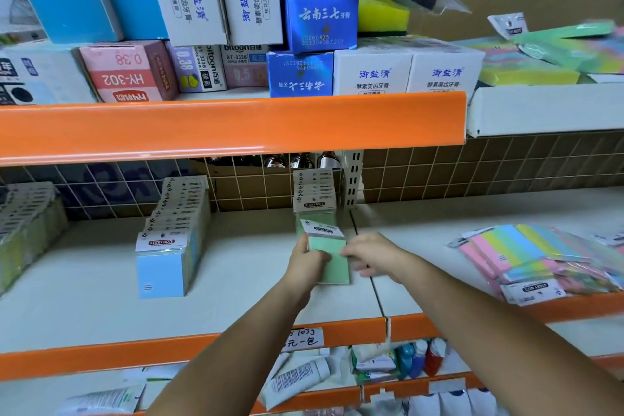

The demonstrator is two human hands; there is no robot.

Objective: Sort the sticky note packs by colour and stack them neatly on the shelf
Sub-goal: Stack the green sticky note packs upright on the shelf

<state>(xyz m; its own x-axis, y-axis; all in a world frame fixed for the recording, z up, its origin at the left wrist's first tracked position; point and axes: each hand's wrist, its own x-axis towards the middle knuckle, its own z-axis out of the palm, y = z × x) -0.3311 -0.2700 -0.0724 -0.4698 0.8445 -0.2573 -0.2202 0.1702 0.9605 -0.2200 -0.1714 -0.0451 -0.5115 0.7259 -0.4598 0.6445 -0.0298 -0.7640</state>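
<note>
Both hands, left hand and right hand, held a green sticky note pack at the green row on the shelf, beside a blue row.

Shop — orange-edged shelves, boxed stock

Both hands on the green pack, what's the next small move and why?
Probably slide the green sticky note pack back against the green row behind it. The left hand and right hand grip its two sides, it lies in front of that row on the shelf, and the blue row to the left holds only blue, so green belongs here.
</note>
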